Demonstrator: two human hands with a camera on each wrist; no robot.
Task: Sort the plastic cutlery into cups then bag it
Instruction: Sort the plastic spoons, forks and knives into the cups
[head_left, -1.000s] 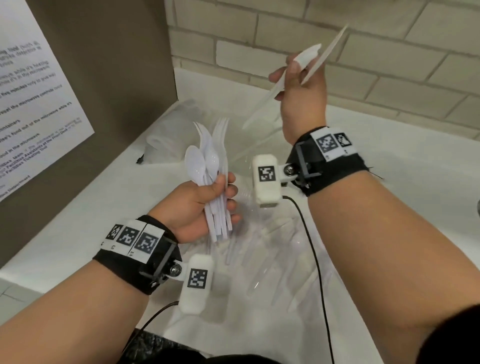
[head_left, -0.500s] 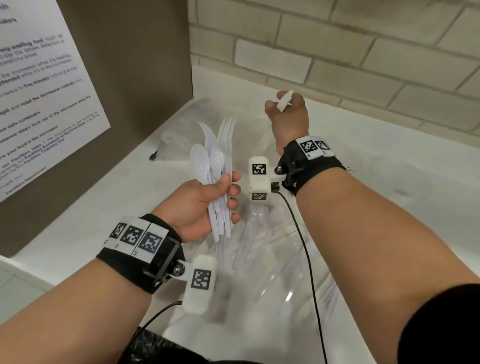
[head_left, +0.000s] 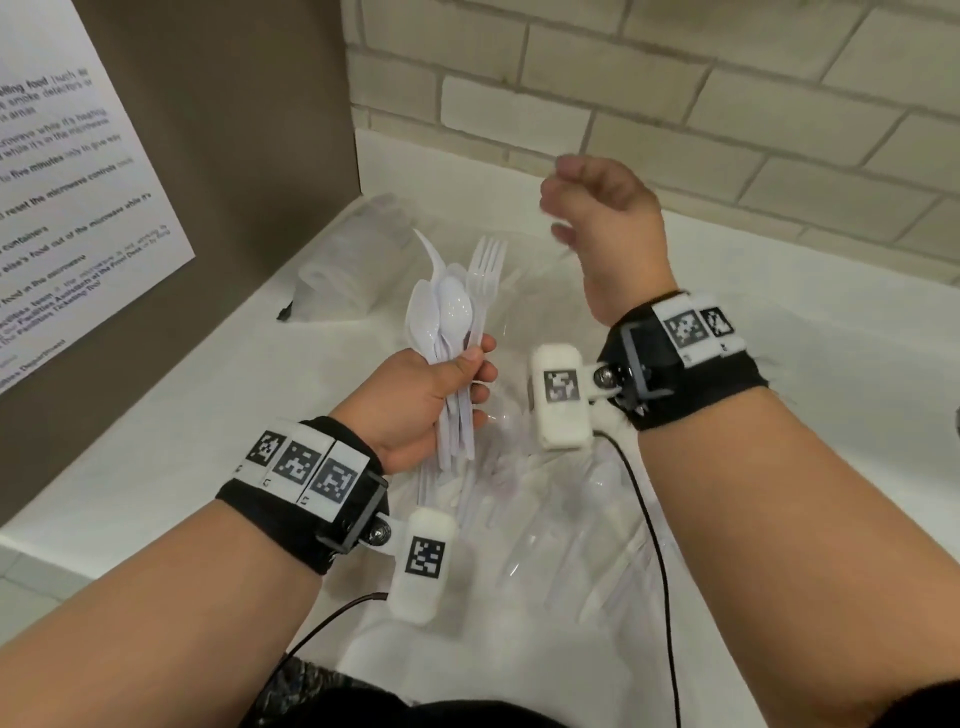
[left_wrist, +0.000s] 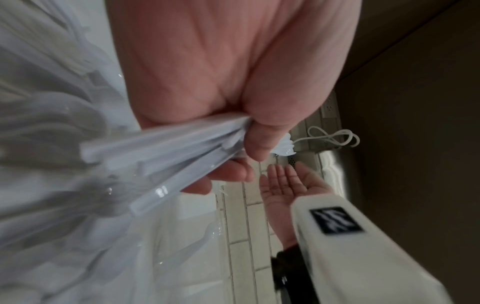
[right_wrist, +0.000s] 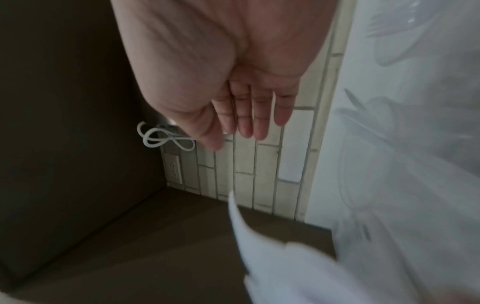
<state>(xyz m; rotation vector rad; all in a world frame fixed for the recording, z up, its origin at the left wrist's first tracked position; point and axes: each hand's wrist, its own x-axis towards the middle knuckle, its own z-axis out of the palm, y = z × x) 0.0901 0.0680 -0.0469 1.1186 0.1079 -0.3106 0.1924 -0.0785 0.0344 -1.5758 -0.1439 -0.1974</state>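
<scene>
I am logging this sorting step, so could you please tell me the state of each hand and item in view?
left hand: grips a bundle of spoons and forks by the handles.
cutlery bundle: upright, heads up, held above the counter.
right hand: raised, fingers straight, holding nothing.
clear cups: on the counter, blurred; contents unclear.
loose cutlery: lying on the counter, unsorted.

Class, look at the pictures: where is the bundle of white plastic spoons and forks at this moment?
In the head view the bundle of white spoons and forks stands upright in the left hand, left of centre, above the clear plastic bag.
</scene>
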